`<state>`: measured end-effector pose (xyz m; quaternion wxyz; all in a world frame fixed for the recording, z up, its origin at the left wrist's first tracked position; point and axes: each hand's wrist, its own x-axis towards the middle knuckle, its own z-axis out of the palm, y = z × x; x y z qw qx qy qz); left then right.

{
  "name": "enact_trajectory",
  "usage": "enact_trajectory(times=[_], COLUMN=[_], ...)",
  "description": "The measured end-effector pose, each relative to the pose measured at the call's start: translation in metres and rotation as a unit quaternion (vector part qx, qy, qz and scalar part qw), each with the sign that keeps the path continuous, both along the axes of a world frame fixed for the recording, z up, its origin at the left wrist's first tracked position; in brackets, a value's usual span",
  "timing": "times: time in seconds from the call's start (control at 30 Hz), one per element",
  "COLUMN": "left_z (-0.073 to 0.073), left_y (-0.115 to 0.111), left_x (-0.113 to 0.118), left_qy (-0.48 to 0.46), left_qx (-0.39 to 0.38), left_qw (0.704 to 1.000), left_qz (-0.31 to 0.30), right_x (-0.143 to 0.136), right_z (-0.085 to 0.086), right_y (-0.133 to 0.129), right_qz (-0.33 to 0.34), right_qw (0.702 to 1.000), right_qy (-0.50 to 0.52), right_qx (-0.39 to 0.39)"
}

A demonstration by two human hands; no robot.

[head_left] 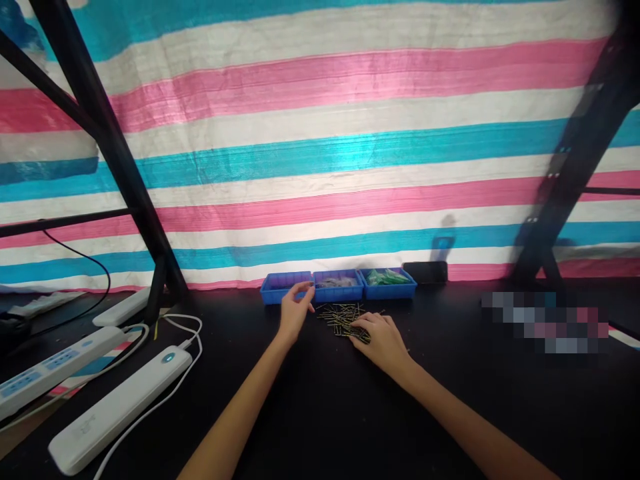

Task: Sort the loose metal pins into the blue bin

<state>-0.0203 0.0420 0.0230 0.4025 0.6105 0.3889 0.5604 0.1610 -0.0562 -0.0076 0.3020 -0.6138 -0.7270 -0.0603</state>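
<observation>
The right hand (381, 339) rests curled on the loose heap of thin brass-coloured metal pins (341, 316) (light, stiff, slippery; best pinched singly mid-shaft), while the left hand (295, 311) hovers half-open.

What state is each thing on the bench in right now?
Left hand: fingers pinched, at the left tray's front rim.
Right hand: resting on the pin pile.
Pin pile: loose, scattered on the table.
Left tray: contents not clear.
Middle tray: holds greyish parts.
Right tray: holds green parts.
Power strip: indicator lit.
</observation>
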Motion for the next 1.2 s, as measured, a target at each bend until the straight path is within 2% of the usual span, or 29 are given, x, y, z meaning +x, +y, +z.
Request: enact_trajectory(times=[0.13,0.2,0.27,0.33,0.4,0.5,0.63,0.73,0.8,0.9,1.0,1.1,1.2], left_z=[0.000,-0.001,-0.003,-0.007,-0.012,-0.019,-0.024,-0.024,-0.023,-0.024,-0.027,-0.032,-0.033], left_y=[-0.019,-0.029,-0.039,-0.046,-0.049,-0.051,-0.052,-0.057,-0.061,-0.066,-0.069,-0.070,-0.071], left_x=[0.014,0.017,0.019,0.020,0.022,0.025,0.028,0.029,0.031,0.035,0.041,0.046,0.048], left_qy=[0.059,0.138,0.269,0.391,0.451,0.480,0.469,0.427,0.390,0.315,0.224,0.164,0.134], left_qx=[0.026,0.064,0.124,0.177,0.202,0.213,0.202,0.188,0.169,0.142,0.111,0.083,0.063], left_qw=[0.997,0.986,0.951,0.897,0.861,0.842,0.853,0.879,0.902,0.937,0.966,0.979,0.985], left_qz=[-0.046,-0.065,-0.086,-0.106,-0.120,-0.120,-0.109,-0.092,-0.070,-0.053,-0.062,-0.084,-0.092], right_x=[0.002,0.003,0.003,0.004,0.005,0.007,0.010,0.013,0.015,0.015,0.011,0.005,0.002], right_z=[0.003,0.005,0.007,0.009,0.010,0.010,0.011,0.017,0.021,0.023,0.020,0.017,0.018], right_y=[-0.001,-0.001,-0.001,-0.002,-0.001,-0.001,-0.001,0.000,0.002,0.005,0.006,0.005,0.002], right_qz=[0.011,0.014,0.018,0.019,0.014,0.011,0.013,0.007,0.018,0.068,0.102,0.111,0.108], right_qw=[1.000,1.000,1.000,1.000,1.000,0.999,0.997,0.986,0.966,0.913,0.872,0.855,0.852], right_qy=[0.007,0.005,0.000,-0.003,0.001,0.027,0.081,0.164,0.257,0.401,0.476,0.500,0.506], right_qx=[-0.005,-0.009,-0.012,-0.016,-0.019,-0.016,0.006,0.027,0.028,0.002,-0.048,-0.080,-0.082])
